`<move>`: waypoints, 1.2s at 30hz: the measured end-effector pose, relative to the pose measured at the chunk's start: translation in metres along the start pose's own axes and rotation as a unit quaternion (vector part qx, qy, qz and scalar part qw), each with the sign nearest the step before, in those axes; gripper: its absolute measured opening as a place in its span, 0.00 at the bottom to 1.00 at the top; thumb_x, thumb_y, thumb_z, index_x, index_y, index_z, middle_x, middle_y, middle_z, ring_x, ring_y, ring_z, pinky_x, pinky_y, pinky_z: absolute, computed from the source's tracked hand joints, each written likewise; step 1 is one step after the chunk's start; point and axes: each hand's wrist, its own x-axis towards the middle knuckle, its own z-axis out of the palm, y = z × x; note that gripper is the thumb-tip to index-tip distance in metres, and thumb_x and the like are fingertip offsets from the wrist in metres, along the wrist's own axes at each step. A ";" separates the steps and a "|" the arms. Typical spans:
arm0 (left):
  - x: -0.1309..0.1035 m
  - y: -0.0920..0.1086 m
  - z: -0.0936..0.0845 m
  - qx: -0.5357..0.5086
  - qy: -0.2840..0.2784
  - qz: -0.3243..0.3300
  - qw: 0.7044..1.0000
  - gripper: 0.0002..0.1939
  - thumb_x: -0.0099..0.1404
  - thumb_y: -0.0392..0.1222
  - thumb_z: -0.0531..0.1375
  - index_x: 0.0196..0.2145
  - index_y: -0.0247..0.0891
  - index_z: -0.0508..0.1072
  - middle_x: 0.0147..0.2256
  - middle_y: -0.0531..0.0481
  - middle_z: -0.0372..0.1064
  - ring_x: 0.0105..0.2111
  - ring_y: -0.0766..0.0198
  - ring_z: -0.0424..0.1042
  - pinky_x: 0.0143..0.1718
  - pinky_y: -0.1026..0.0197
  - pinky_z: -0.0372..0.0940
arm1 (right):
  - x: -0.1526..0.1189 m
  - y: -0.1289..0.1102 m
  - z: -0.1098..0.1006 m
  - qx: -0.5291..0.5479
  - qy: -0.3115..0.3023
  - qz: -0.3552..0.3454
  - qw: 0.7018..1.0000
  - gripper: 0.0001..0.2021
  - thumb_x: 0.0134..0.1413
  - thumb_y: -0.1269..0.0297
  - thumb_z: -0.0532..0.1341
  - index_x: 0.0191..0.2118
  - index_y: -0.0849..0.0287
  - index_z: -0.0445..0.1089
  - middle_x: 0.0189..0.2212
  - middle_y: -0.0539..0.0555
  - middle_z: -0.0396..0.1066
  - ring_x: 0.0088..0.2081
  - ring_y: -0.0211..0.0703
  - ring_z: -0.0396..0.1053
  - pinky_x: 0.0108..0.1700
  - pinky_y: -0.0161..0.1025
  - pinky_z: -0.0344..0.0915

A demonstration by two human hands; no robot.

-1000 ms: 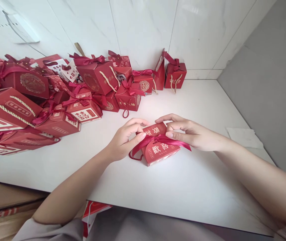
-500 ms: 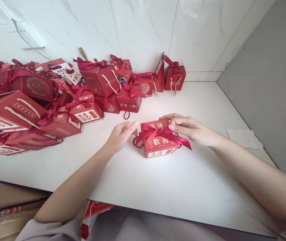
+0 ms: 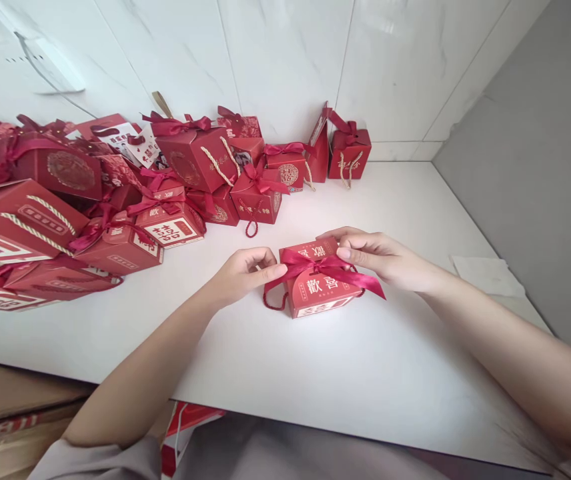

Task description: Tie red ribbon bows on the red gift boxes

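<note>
A small red gift box [image 3: 315, 300] with white characters lies on the white tabletop in front of me. Tied across its top is a dark red ribbon [image 3: 328, 268] in a bow, one tail trailing down to the right. At the box's left side, my left hand [image 3: 255, 270] pinches the ribbon's left part between thumb and fingers. My right hand [image 3: 365, 255] has its thumb and fingertips closed on the ribbon at the right edge, with some fingers behind the box. A red cord handle [image 3: 274, 305] hangs out from the left side.
Many similar red boxes [image 3: 130, 250] with ribbons are piled at the left. More, including a box with gold cord [image 3: 349, 157], stand along the tiled wall [image 3: 285, 60]. A white paper sheet [image 3: 488, 277] lies at the right. Cardboard [image 3: 10, 393] is below the table edge.
My left hand has moved right and slightly down, from beside the box to the ribbon, and closed on it. My right hand stays almost where it was.
</note>
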 end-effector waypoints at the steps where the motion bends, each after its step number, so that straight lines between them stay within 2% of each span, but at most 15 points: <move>1: -0.001 0.000 0.000 0.004 0.000 -0.003 1.000 0.21 0.63 0.57 0.62 0.27 0.36 0.65 0.26 0.55 0.60 0.28 0.68 0.60 0.32 0.63 0.55 | 0.000 0.000 0.000 0.001 0.000 0.002 1.000 0.14 0.64 0.53 0.58 0.37 0.54 0.78 0.56 0.53 0.68 0.53 0.49 0.69 0.55 0.45 0.65; 6: -0.002 0.001 -0.001 0.050 0.036 0.028 0.998 0.22 0.63 0.57 0.61 0.26 0.36 0.65 0.29 0.54 0.60 0.28 0.69 0.59 0.30 0.64 0.54 | 0.000 0.000 -0.001 0.002 0.002 0.002 1.000 0.14 0.64 0.53 0.59 0.37 0.53 0.77 0.56 0.53 0.68 0.52 0.50 0.70 0.54 0.46 0.65; 8: -0.002 0.000 0.000 0.061 0.026 0.033 0.997 0.21 0.63 0.57 0.61 0.26 0.35 0.67 0.30 0.53 0.61 0.29 0.68 0.59 0.30 0.63 0.54 | 0.000 0.000 -0.001 0.001 0.001 0.001 1.000 0.14 0.64 0.53 0.58 0.37 0.53 0.77 0.56 0.53 0.68 0.53 0.50 0.70 0.55 0.46 0.64; 11: -0.002 0.000 0.000 0.078 0.002 0.022 0.997 0.23 0.64 0.59 0.59 0.25 0.35 0.69 0.30 0.52 0.63 0.29 0.67 0.61 0.30 0.63 0.55 | 0.000 0.000 -0.001 0.000 0.003 0.001 1.000 0.14 0.64 0.53 0.58 0.37 0.53 0.77 0.55 0.53 0.69 0.53 0.49 0.70 0.55 0.46 0.64; 14: -0.004 0.000 0.000 0.131 0.022 0.001 0.991 0.25 0.64 0.61 0.58 0.24 0.35 0.69 0.29 0.52 0.64 0.29 0.66 0.62 0.30 0.63 0.56 | 0.000 0.000 0.000 -0.002 0.000 0.000 1.000 0.13 0.64 0.53 0.58 0.38 0.53 0.78 0.55 0.53 0.69 0.53 0.50 0.70 0.56 0.47 0.64; 16: -0.004 0.000 -0.001 0.142 0.015 -0.014 0.990 0.26 0.65 0.62 0.56 0.24 0.35 0.70 0.27 0.52 0.64 0.29 0.66 0.63 0.30 0.63 0.56 | 0.000 0.000 0.000 -0.002 -0.002 -0.001 1.000 0.14 0.65 0.53 0.58 0.39 0.53 0.78 0.55 0.53 0.69 0.53 0.50 0.69 0.56 0.47 0.64; 21: -0.001 -0.002 0.000 0.046 -0.043 -0.007 0.998 0.27 0.64 0.63 0.56 0.22 0.35 0.68 0.25 0.52 0.64 0.27 0.66 0.62 0.29 0.62 0.58 | 0.000 -0.001 -0.001 -0.001 0.002 0.002 1.000 0.15 0.64 0.52 0.59 0.32 0.55 0.75 0.55 0.53 0.69 0.52 0.49 0.70 0.56 0.47 0.64; 25: -0.001 -0.002 0.001 -0.033 -0.076 -0.013 0.996 0.22 0.63 0.57 0.61 0.24 0.34 0.71 0.27 0.50 0.68 0.27 0.67 0.64 0.27 0.65 0.57 | 0.000 -0.001 -0.001 0.007 -0.005 -0.004 1.000 0.16 0.64 0.53 0.59 0.29 0.56 0.73 0.54 0.53 0.69 0.52 0.49 0.70 0.55 0.46 0.65; 28: -0.003 0.001 0.001 -0.049 -0.083 -0.011 0.995 0.19 0.63 0.53 0.62 0.23 0.35 0.71 0.28 0.50 0.71 0.27 0.68 0.66 0.26 0.66 0.57 | 0.000 0.001 0.000 0.006 -0.010 -0.007 1.000 0.13 0.64 0.54 0.59 0.33 0.55 0.74 0.56 0.53 0.68 0.52 0.48 0.70 0.54 0.46 0.66; 32: -0.004 0.004 0.002 -0.082 -0.085 0.011 0.993 0.18 0.63 0.49 0.63 0.22 0.35 0.70 0.27 0.51 0.70 0.29 0.67 0.68 0.32 0.64 0.62 | -0.002 0.003 0.002 -0.007 0.019 -0.020 1.000 0.13 0.63 0.55 0.61 0.30 0.56 0.73 0.56 0.52 0.66 0.53 0.47 0.69 0.57 0.45 0.64; 36: -0.005 0.007 0.004 -0.102 -0.085 0.004 0.991 0.17 0.63 0.47 0.63 0.21 0.34 0.67 0.28 0.51 0.68 0.29 0.67 0.68 0.34 0.63 0.64 | -0.003 0.004 0.001 -0.011 0.022 -0.031 0.999 0.11 0.64 0.56 0.59 0.34 0.54 0.75 0.55 0.52 0.66 0.53 0.46 0.69 0.57 0.45 0.64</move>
